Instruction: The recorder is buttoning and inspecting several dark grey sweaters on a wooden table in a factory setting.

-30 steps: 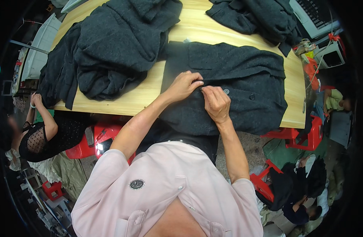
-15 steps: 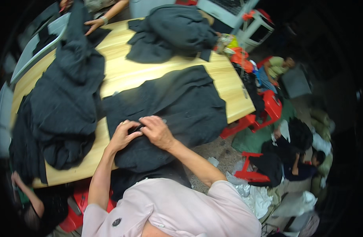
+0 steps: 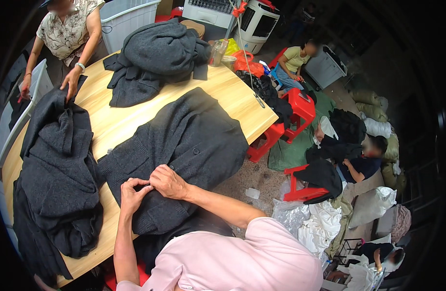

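A dark grey knitted cardigan (image 3: 211, 133) lies spread on the table in front of me, a button (image 3: 196, 151) showing on its front. Over its near part, my left hand (image 3: 133, 194) pinches with thumb and forefinger. Its fingertips meet those of my right hand (image 3: 168, 183), whose fingers are curled closed. Whatever sits between the fingertips is too small or hidden to make out. To the left lies a long heap of dark grey garments (image 3: 58, 169), its far end touched by a co-worker's hand (image 3: 71, 82).
Another dark garment pile (image 3: 160, 53) rests on the far part of the wooden table (image 3: 101, 119). Grey bins (image 3: 128, 24) stand beyond it. To the right are red stools (image 3: 300, 111), scissors (image 3: 260, 101) at the table edge, plastic bags (image 3: 291, 213) on the floor and seated people.
The view has shifted, bringing more of the co-worker at the far left into sight. My hands stay together over the cardigan, fingertips now meeting, and the cardigan lies differently, with a ribbed edge showing.
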Demonstrator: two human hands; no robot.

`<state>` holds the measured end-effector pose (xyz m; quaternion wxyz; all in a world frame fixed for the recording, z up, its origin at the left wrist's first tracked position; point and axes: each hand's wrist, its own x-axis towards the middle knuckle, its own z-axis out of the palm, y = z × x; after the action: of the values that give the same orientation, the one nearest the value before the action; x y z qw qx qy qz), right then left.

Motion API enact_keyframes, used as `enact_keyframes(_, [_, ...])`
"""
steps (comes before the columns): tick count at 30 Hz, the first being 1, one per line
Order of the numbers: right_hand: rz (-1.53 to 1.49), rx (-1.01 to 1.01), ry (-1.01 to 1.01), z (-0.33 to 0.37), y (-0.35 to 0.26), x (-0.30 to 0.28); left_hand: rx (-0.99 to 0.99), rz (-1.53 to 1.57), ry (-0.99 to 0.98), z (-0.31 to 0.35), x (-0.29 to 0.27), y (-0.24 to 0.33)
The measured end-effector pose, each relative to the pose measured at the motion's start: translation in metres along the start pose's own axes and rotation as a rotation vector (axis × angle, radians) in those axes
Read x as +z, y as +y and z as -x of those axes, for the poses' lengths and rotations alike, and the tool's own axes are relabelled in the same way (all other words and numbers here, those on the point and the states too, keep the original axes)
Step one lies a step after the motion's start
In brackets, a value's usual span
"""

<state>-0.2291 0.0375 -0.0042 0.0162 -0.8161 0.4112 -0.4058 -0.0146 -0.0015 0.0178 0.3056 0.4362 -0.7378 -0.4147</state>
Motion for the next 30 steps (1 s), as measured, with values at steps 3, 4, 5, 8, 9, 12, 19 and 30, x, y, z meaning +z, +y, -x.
enact_keyframes(3, [-0.042,0.021,0.021,-0.002,0.004,0.001,0.040,-0.010,0.063,0.003,0.006,-0.006])
enact_keyframes(4, [-0.074,0.032,0.032,-0.002,0.004,0.001,0.040,-0.010,0.059,0.004,0.007,-0.007])
enact_keyframes(5, [-0.073,0.034,0.032,-0.002,0.003,0.001,0.062,0.011,0.101,0.005,0.009,-0.007])
enact_keyframes(8, [-0.097,0.037,0.047,-0.003,0.004,0.005,0.103,0.008,0.172,0.007,0.015,-0.006])
enact_keyframes(9, [-0.097,0.051,0.057,-0.003,0.003,0.005,0.118,-0.016,0.201,0.008,0.016,-0.007])
enact_keyframes(12, [-0.106,0.075,0.074,-0.003,-0.002,0.008,0.287,-0.078,0.285,0.009,0.021,-0.013])
enact_keyframes(19, [-0.192,0.315,0.099,-0.014,-0.022,0.007,0.424,-0.364,0.317,0.012,0.020,-0.003])
enact_keyframes(30, [-0.002,0.168,0.041,-0.010,-0.021,-0.011,0.392,-0.559,-0.113,0.037,-0.011,0.001])
